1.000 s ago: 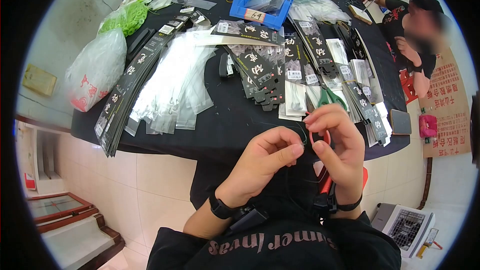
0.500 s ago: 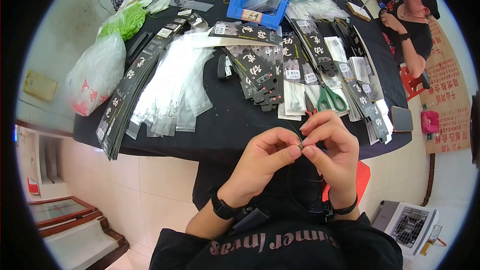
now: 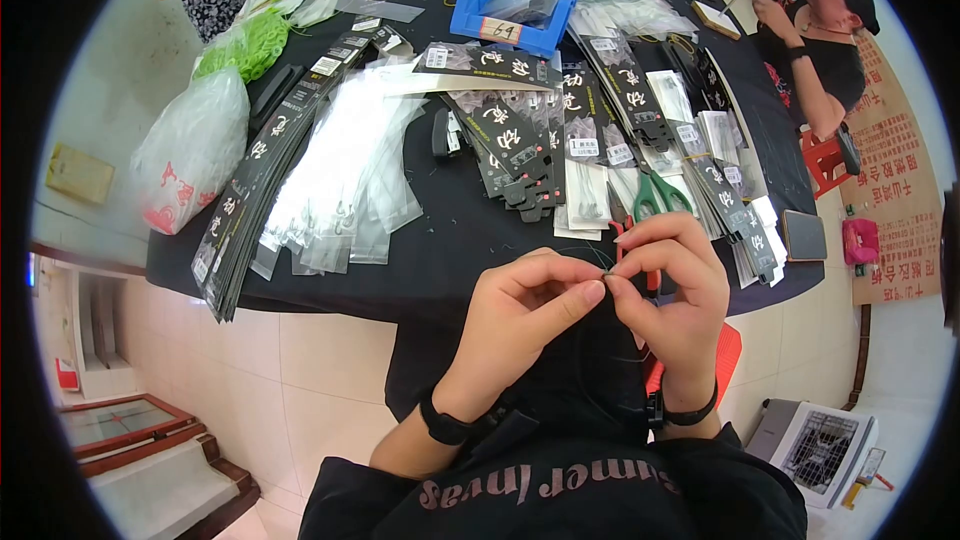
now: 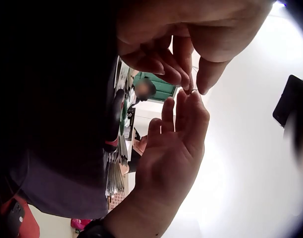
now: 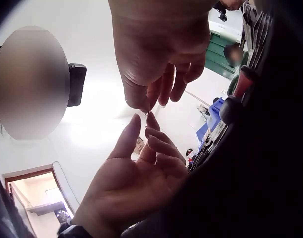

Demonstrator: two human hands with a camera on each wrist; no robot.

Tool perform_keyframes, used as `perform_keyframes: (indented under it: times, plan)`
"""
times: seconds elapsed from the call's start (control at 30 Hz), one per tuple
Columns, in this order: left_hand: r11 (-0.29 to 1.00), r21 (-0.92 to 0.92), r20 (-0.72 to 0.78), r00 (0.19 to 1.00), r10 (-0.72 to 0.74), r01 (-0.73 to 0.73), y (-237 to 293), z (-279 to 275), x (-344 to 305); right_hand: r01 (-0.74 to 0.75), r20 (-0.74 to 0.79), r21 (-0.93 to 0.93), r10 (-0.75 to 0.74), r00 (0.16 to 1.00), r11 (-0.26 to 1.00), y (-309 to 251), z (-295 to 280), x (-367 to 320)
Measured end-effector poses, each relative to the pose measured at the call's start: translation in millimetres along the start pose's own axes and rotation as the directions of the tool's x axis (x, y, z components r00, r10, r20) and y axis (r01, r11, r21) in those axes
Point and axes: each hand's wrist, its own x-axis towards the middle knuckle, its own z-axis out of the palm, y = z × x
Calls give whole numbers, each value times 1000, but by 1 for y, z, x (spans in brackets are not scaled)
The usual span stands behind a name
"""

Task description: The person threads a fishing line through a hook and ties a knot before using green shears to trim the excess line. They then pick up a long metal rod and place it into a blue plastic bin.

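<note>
Both hands meet fingertip to fingertip above the front edge of the table. My right hand (image 3: 675, 280) pinches a tiny metal piece (image 5: 147, 113) between thumb and forefinger; it looks like a small loop. My left hand (image 3: 530, 310) has its thumb and forefinger at the same piece (image 4: 192, 91), the other fingers curled in. A thin dark line (image 3: 577, 248) arcs from the fingertips over the black cloth. Just beyond the right hand lie green-handled scissors (image 3: 660, 198) and a red-handled tool (image 3: 653, 283), partly hidden behind the fingers.
Fanned black printed cards (image 3: 262, 155) and clear plastic sleeves (image 3: 345, 175) cover the table's left. More cards (image 3: 515, 145) lie centrally, with a blue bin (image 3: 545, 38) behind. A white plastic bag (image 3: 190, 150) stands at the left, a phone (image 3: 803, 237) at the right edge. Another person sits at right.
A second ago the hands were apart, and a red loop showed at the right hand. They have since come together at the fingertips over the tiny piece.
</note>
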Motion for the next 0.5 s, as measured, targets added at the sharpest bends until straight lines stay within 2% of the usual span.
perform_keyframes:
  times: [0.2, 0.37, 0.43, 0.5]
  plan:
    - [989, 143, -81, 996, 40, -29, 6, 3, -2, 114, -20, -114, -117, 993, 987, 3, 4, 0]
    - [988, 154, -129, 992, 13, 7, 8, 5, -3, 113, -16, -137, -116, 993, 984, 2, 5, -2]
    - [989, 146, -141, 990, -7, 27, 10, 6, -4, 207, -6, -154, -211, 978, 966, 5, 6, -1]
    - [989, 136, -148, 989, -29, 50, 10, 7, -4, 214, -3, -158, -217, 976, 964, 6, 7, -1]
